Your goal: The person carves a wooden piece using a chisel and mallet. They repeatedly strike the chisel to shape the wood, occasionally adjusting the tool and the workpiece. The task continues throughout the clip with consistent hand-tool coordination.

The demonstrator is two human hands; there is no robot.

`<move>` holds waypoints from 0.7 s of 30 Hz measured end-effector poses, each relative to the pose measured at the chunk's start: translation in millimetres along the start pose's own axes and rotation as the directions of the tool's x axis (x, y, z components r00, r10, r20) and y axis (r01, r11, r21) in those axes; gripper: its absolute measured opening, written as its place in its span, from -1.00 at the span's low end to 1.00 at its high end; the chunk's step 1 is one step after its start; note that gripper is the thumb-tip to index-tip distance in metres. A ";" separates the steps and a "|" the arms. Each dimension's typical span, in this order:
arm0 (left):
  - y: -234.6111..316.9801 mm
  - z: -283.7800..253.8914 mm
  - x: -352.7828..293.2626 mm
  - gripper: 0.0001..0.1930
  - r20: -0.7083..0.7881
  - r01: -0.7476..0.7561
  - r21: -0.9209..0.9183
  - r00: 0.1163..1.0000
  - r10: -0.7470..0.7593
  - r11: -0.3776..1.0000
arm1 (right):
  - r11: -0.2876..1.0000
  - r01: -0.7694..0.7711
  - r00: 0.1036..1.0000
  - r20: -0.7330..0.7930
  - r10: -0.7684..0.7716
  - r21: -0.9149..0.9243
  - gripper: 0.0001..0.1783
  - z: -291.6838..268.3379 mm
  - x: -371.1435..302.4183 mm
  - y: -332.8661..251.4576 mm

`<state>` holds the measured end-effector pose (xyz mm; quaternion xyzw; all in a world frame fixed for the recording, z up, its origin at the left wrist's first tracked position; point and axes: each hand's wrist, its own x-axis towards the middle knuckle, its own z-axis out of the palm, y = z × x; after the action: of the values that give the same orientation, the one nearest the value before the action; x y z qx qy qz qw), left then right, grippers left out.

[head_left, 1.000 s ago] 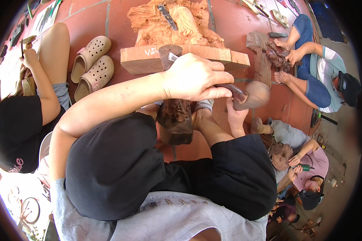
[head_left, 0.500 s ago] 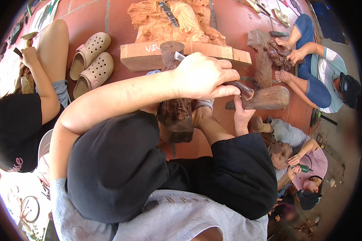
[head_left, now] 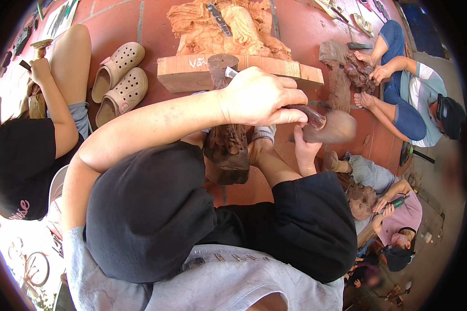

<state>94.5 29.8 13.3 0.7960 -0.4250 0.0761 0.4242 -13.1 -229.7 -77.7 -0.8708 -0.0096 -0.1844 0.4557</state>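
My left hand [head_left: 262, 96] is wrapped round a wood chisel, its metal blade [head_left: 230, 72] pointing left and its dark handle [head_left: 316, 119] sticking out to the right. The blade tip lies by the upper end of a dark wooden carving [head_left: 226, 155], which stands between my feet and is partly covered by my forearm. Below the chisel's butt, my right hand [head_left: 306, 147] grips a wooden mallet [head_left: 338, 127] whose head is smeared by motion. The mallet head is close to the handle end; whether they touch I cannot tell.
A large orange-toned carving [head_left: 228, 36] on a thick wooden plank [head_left: 179, 72] stands ahead, with a dark tool on it. Beige clogs [head_left: 120, 78] lie at left. Other people work close by: one at left, several at right with dark carvings [head_left: 359, 72], one holding a green tool [head_left: 398, 202].
The mallet in my right hand has swung left toward the chisel's butt and now looks blurred. My left hand with the chisel has barely shifted.
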 end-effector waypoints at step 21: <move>-6.2 -8.7 -7.2 -0.65 -0.089 -0.199 -0.080 0.977 0.192 0.977 | 0.997 0.074 0.997 0.002 -0.074 0.034 -0.63 -10.4 4.6 1.8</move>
<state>96.7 42.3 11.5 0.7271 -0.4869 0.1307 0.4660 -11.8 -239.7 -72.2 -0.8624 -0.0459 -0.1995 0.4631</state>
